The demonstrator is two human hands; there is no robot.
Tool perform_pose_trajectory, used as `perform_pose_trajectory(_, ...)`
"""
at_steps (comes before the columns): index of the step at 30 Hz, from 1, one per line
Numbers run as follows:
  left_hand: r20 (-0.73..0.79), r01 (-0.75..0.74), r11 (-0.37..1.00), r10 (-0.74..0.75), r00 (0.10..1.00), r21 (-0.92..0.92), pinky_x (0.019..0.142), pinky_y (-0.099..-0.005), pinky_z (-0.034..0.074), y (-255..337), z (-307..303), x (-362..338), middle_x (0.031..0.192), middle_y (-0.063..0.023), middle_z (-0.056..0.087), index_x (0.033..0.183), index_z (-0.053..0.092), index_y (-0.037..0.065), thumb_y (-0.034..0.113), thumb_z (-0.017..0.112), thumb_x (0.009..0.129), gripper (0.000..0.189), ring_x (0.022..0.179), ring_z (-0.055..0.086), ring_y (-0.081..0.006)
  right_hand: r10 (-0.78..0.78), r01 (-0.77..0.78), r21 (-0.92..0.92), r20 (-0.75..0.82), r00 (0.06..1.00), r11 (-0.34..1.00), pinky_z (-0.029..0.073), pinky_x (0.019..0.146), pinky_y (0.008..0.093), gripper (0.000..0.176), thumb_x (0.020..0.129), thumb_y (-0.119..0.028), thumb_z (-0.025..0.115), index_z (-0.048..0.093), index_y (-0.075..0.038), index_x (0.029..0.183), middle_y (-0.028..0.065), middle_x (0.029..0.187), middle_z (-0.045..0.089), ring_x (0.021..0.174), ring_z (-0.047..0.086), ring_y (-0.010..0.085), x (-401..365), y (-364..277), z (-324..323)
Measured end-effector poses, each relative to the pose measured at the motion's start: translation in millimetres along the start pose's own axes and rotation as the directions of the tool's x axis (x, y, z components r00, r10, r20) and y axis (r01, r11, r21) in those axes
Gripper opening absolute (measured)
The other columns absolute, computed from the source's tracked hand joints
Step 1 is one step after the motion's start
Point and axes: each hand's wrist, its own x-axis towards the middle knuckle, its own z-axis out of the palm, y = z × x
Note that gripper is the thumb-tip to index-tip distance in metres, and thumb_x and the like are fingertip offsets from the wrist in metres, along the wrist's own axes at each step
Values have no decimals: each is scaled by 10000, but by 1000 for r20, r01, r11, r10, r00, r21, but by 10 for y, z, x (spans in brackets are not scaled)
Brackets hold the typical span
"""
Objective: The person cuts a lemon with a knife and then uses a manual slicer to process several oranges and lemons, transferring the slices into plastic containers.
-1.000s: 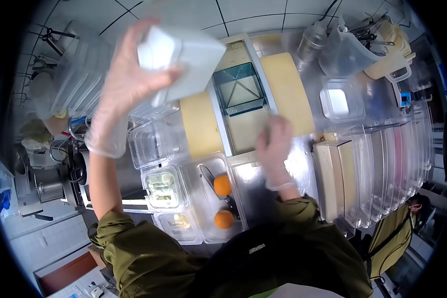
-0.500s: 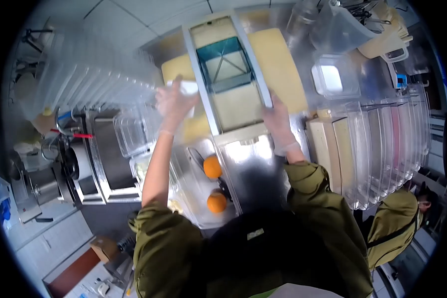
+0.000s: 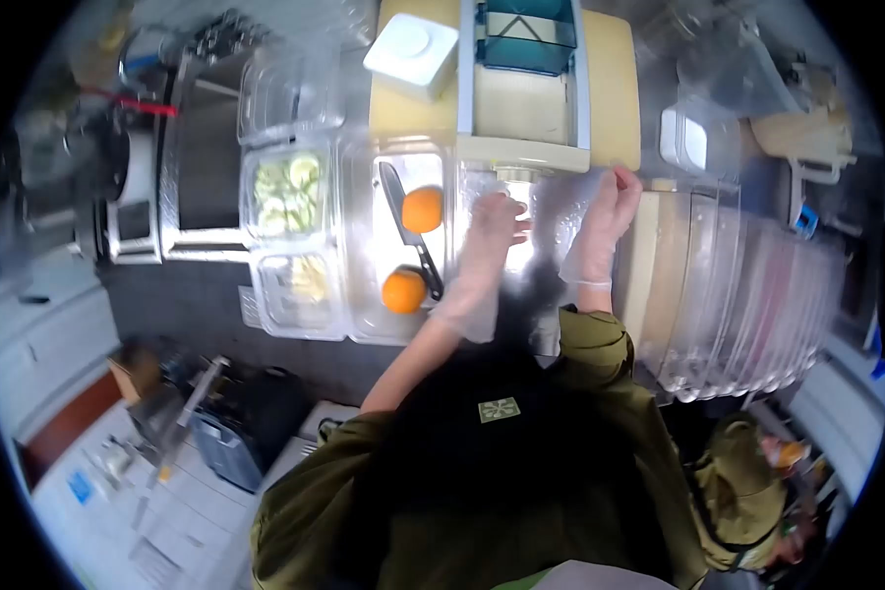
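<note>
My left hand (image 3: 492, 236), in a clear plastic glove, is in front of the slicer-like frame (image 3: 526, 155) with its fingers loosely bent and apart, holding nothing I can see. My right hand (image 3: 605, 226), gloved too, is off the frame's right front corner, fingers stretched toward the yellow cutting board (image 3: 612, 88). A teal box (image 3: 526, 44) sits between the frame's grey rails. To its left, a white block with a round knob (image 3: 413, 49) rests on the board. Two oranges (image 3: 423, 209) and a black-handled knife (image 3: 399, 197) lie in a shallow tray (image 3: 383, 324) left of my left hand.
Left of the tray stand clear containers, one with pale green slices (image 3: 290, 192) and one with pale yellow pieces (image 3: 305, 280). A row of clear upright bins (image 3: 728, 295) lines the right side. A small clear tub (image 3: 683, 138) stands at the back right.
Both hands have come off the frame area toward me. My left hand has left the white block and moved right. The view has shifted, so the frame appears higher up.
</note>
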Motion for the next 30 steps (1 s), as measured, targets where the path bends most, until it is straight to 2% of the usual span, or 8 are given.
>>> perform_pose_trajectory(1, -120, 117, 989, -128, 984, -94, 672, -297, 491, -285, 139, 177, 949, -98, 550, 1248, 357, 8, 340, 552, 887, 528, 790, 587, -156, 3, -3, -5, 35, 999, 1000, 362, 966, 319, 383, 912, -183, 521, 452, 15, 1232, 151, 1191, 502, 1116, 473, 220, -7, -121, 19)
perform_pose_trajectory(3, -272, -155, 948, 78, 959, -276, 689, -277, 482, -617, 368, 336, 920, -83, 546, 1229, 352, -10, 331, 622, 859, 571, 791, 565, -140, 55, -43, -81, 154, 987, 996, 344, 986, 331, 505, 887, -300, 557, 435, 28, 1251, 151, 1217, 483, 1135, 458, 215, 102, -296, 86)
perform_pose_trajectory(8, -447, -410, 898, 305, 841, -159, 706, -291, 473, -758, 608, 715, 909, -54, 531, 1118, 366, -4, 239, 666, 840, 476, 768, 530, -137, 264, -210, -188, 335, 905, 959, 316, 1024, 340, 780, 860, -455, 575, 301, 58, 1379, 176, 1344, 425, 1221, 416, 266, 6, -445, 68)
perform_pose_trajectory(13, -494, -407, 899, 283, 822, -161, 700, -289, 469, -677, 592, 697, 868, -43, 551, 1049, 413, 35, 264, 697, 811, 436, 758, 524, -122, 422, -687, -14, 799, 429, 726, 346, 1016, 347, 565, 951, -385, 473, 411, 61, 1291, 154, 1303, 460, 1200, 440, 219, -88, 63, 30)
perform_pose_trajectory(14, -482, -315, 942, 224, 847, -116, 731, -394, 491, -677, 575, 699, 916, -108, 619, 1084, 419, 102, 360, 706, 745, 514, 810, 630, -275, 353, -493, -81, 798, 489, 867, 382, 988, 330, 527, 960, -376, 452, 446, 56, 1263, 155, 1259, 502, 1146, 493, 213, -134, -2, 150)
perform_pose_trajectory(21, -564, -466, 884, 363, 742, -44, 710, -396, 490, -735, 595, 798, 886, -100, 609, 1057, 423, 102, 337, 728, 748, 494, 797, 627, -282, 503, -506, -189, 615, 607, 842, 457, 947, 349, 457, 908, -261, 576, 459, 26, 1244, 134, 1179, 555, 1070, 556, 238, -268, -156, 449)
perform_pose_trajectory(28, -475, -391, 915, 302, 827, -99, 756, -382, 486, -645, 522, 659, 957, -116, 585, 1089, 414, 106, 338, 725, 761, 508, 843, 608, -271, 434, -405, -205, 644, 630, 891, 450, 932, 333, 464, 897, -302, 577, 508, 36, 1206, 140, 1158, 576, 1041, 569, 234, -253, -52, 433)
perform_pose_trajectory(30, -498, -432, 900, 353, 792, -49, 774, -383, 481, -691, 527, 661, 977, -124, 579, 1109, 407, 114, 339, 722, 763, 519, 865, 602, -271, 359, 267, -609, 708, 609, 747, 443, 912, 359, 441, 903, -333, 504, 559, 43, 1128, 202, 1111, 602, 1060, 572, 289, -121, -94, 397)
